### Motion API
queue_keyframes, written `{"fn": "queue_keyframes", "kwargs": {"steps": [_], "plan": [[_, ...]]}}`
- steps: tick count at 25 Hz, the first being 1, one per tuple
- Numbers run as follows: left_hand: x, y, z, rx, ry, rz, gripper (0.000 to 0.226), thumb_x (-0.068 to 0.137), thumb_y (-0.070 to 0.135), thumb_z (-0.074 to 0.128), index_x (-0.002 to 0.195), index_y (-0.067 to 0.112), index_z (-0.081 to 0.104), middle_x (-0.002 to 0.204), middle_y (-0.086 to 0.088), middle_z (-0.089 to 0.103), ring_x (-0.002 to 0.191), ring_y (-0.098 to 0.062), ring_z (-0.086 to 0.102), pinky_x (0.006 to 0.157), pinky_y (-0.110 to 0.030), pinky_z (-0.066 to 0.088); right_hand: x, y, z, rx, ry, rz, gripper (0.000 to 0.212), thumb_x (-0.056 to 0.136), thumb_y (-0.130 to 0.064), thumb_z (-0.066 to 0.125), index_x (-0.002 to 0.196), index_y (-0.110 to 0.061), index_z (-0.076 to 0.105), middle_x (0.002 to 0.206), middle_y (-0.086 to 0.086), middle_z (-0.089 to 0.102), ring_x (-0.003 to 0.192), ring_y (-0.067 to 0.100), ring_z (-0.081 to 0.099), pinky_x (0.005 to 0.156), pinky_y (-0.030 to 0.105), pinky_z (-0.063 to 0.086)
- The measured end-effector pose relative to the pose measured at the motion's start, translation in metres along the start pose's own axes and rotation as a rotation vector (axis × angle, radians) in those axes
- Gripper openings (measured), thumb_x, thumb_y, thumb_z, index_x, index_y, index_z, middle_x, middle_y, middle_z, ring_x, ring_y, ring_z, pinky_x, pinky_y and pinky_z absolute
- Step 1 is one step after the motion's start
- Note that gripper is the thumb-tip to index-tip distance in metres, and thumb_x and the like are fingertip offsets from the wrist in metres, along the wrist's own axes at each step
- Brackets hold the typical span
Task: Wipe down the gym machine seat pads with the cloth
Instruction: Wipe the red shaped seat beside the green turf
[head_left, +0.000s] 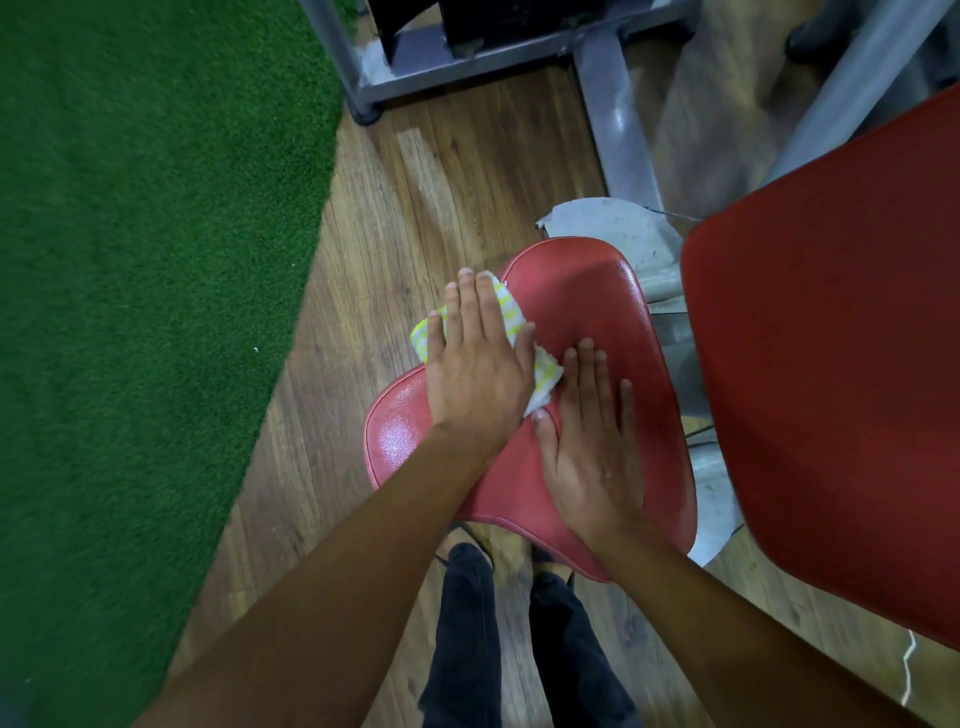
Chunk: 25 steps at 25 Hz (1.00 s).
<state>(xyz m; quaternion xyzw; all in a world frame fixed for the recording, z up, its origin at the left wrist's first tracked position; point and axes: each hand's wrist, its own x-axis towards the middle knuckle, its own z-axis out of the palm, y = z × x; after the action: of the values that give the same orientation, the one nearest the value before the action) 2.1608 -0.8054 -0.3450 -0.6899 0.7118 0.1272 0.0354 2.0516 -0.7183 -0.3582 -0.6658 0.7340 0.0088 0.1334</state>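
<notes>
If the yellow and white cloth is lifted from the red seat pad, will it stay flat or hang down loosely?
Probably it hangs floppy: the cloth lies rumpled on the seat pad beneath the flat left hand. It looks thin, so it is likely light. The pad's glossy surface suggests it slides easily when pushed.

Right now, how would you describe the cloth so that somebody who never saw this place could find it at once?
Start at the green turf, then cross the wooden floor to the smaller red seat pad. On its edge nearest the turf, the cloth lies under the flat left hand. Among all the red, it alone is white with yellow stripes.
</notes>
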Motion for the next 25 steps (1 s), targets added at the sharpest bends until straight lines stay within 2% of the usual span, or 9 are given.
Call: {"fn": "queue_keyframes", "kwargs": {"steps": [7, 9, 11, 13, 15, 18, 20, 22, 25], "plan": [[-0.064, -0.018, -0.001, 0.104, 0.060, 0.018, 0.065, 0.103, 0.047, 0.021, 0.153, 0.005, 0.019, 0.161, -0.013, 0.018, 0.150, -0.027, 0.014, 0.122, -0.048, 0.014, 0.000, 0.005, -0.004, 0.075, -0.069, -0.028, 0.062, 0.101, -0.039, 0.018, 0.153, -0.005, 0.016, 0.162, 0.011, 0.013, 0.150, 0.022, 0.012, 0.120, 0.049, 0.016], [-0.080, -0.015, -0.004, 0.049, 0.061, 0.042, 0.064, 0.103, 0.045, 0.021, 0.154, 0.007, 0.019, 0.162, -0.011, 0.016, 0.151, -0.025, 0.010, 0.123, -0.047, 0.010, 0.001, 0.005, -0.010, 0.113, -0.117, -0.058, 0.065, 0.099, -0.041, 0.016, 0.154, -0.007, 0.012, 0.163, 0.009, 0.008, 0.150, 0.022, 0.007, 0.120, 0.049, 0.011], [-0.089, -0.018, -0.011, -0.124, 0.075, 0.068, 0.059, 0.103, 0.040, 0.024, 0.153, 0.009, 0.024, 0.162, -0.009, 0.019, 0.151, -0.022, 0.010, 0.123, -0.045, 0.005, 0.003, 0.002, -0.020, 0.202, -0.190, -0.024, 0.064, 0.099, -0.040, 0.021, 0.154, -0.011, 0.008, 0.164, 0.006, 0.002, 0.151, 0.021, 0.002, 0.120, 0.047, 0.004], [-0.094, -0.034, -0.019, -0.261, 0.137, 0.022, 0.053, 0.103, 0.032, 0.026, 0.152, 0.011, 0.029, 0.161, -0.007, 0.021, 0.151, -0.021, 0.011, 0.124, -0.043, 0.000, 0.010, -0.006, -0.034, 0.331, -0.212, 0.086, 0.060, 0.100, -0.029, 0.036, 0.154, -0.014, 0.015, 0.164, 0.003, 0.006, 0.151, 0.019, 0.003, 0.121, 0.045, 0.003], [-0.098, -0.058, -0.022, -0.334, 0.200, -0.100, 0.049, 0.104, 0.025, 0.029, 0.151, 0.010, 0.030, 0.161, -0.007, 0.022, 0.151, -0.021, 0.011, 0.123, -0.041, -0.002, 0.011, -0.025, -0.048, 0.425, -0.106, 0.138, 0.054, 0.097, -0.020, 0.043, 0.149, -0.015, 0.033, 0.162, 0.004, 0.020, 0.150, 0.020, 0.014, 0.121, 0.045, 0.005], [-0.106, -0.088, -0.017, -0.480, 0.167, -0.182, 0.047, 0.104, 0.018, 0.032, 0.150, 0.009, 0.032, 0.160, -0.007, 0.024, 0.150, -0.020, 0.013, 0.123, -0.041, 0.004, -0.005, -0.073, -0.060, 0.429, 0.023, -0.029, 0.048, 0.093, -0.019, 0.047, 0.140, -0.013, 0.047, 0.156, 0.006, 0.034, 0.146, 0.021, 0.026, 0.121, 0.046, 0.014], [-0.108, -0.097, -0.015, -0.541, 0.096, -0.147, 0.047, 0.105, 0.019, 0.029, 0.152, 0.011, 0.030, 0.160, -0.005, 0.024, 0.150, -0.016, 0.013, 0.124, -0.041, 0.009, -0.018, -0.098, -0.053, 0.368, -0.055, -0.108, 0.055, 0.095, -0.032, 0.042, 0.146, -0.013, 0.038, 0.159, 0.009, 0.026, 0.148, 0.022, 0.021, 0.121, 0.046, 0.016], [-0.107, -0.102, -0.015, -0.533, 0.049, -0.115, 0.048, 0.105, 0.022, 0.026, 0.153, 0.013, 0.026, 0.160, -0.004, 0.025, 0.150, -0.016, 0.014, 0.123, -0.043, 0.012, -0.025, -0.105, -0.037, 0.284, -0.132, -0.096, 0.070, 0.095, -0.052, 0.030, 0.153, -0.014, 0.019, 0.163, 0.009, 0.009, 0.151, 0.023, 0.008, 0.123, 0.044, 0.011], [-0.107, -0.108, -0.016, -0.412, 0.024, -0.071, 0.051, 0.104, 0.028, 0.019, 0.154, 0.015, 0.023, 0.161, -0.002, 0.022, 0.151, -0.016, 0.013, 0.123, -0.044, 0.013, -0.023, -0.094, -0.019, 0.183, -0.093, -0.126, 0.076, 0.096, -0.060, 0.025, 0.155, -0.014, 0.009, 0.164, 0.007, 0.003, 0.151, 0.023, 0.003, 0.123, 0.045, 0.009]]}}
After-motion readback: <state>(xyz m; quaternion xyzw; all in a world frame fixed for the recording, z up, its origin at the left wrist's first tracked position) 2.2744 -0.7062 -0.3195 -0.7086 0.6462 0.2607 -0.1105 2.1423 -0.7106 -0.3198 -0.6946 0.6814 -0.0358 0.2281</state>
